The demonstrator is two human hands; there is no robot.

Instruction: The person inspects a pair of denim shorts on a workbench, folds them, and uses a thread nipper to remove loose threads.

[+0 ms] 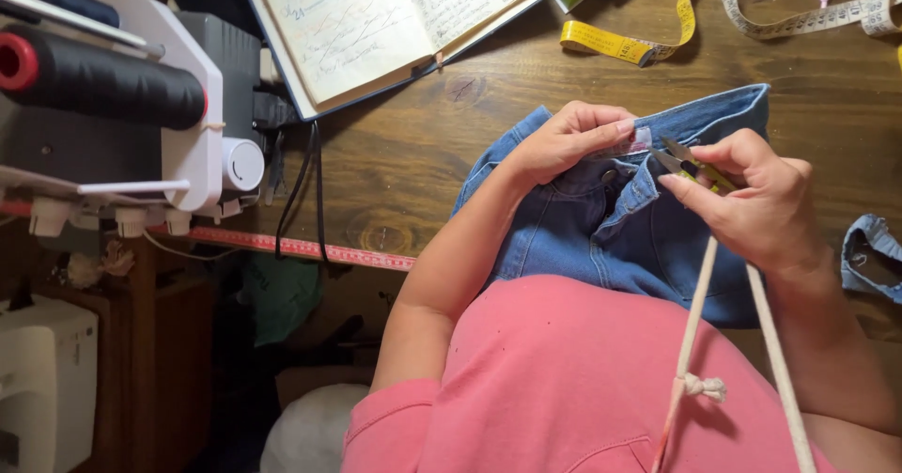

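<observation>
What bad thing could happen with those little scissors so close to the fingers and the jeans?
The thread snips in the right hand point at the left hand, which pinches a small label on the denim jeans. A slip might nick a fingertip. The blades might also cut the denim instead of the stitches.

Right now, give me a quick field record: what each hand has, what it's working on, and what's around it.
Left hand: pinches a small clear tag at the jeans waistband
Right hand: holds thread snips, blades at the tag
Surface: wooden table
Nearby: yellow tape measure, open notebook, black thread cone
</observation>
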